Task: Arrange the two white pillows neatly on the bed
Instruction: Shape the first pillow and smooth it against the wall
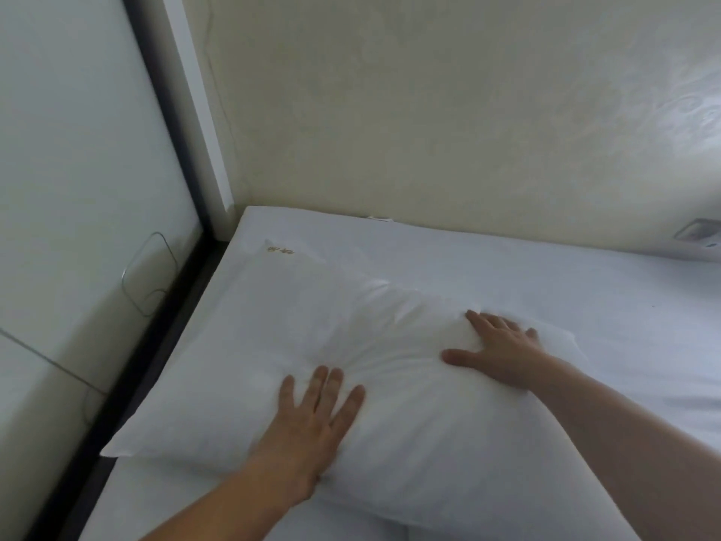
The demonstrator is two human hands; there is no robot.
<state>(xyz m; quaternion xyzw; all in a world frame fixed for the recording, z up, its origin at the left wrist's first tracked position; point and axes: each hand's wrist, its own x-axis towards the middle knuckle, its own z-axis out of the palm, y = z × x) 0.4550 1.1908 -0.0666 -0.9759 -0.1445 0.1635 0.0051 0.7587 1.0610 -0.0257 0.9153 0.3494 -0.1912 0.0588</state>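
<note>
A white pillow (273,345) lies at the head corner of the bed (585,290), on the white sheet, with a small gold mark near its far corner. My left hand (312,419) presses flat on the pillow's near middle, fingers spread. My right hand (503,349) lies flat on the pillow's right end, fingers spread too. Neither hand grips the fabric. Only one pillow is clearly in view; a white edge at the bottom (448,529) is cut off by the frame.
A cream wall (429,111) runs behind the bed. On the left stands a pale panel (78,189) with a dark frame (171,306) along the bed's edge. A wall socket (698,232) sits at the far right.
</note>
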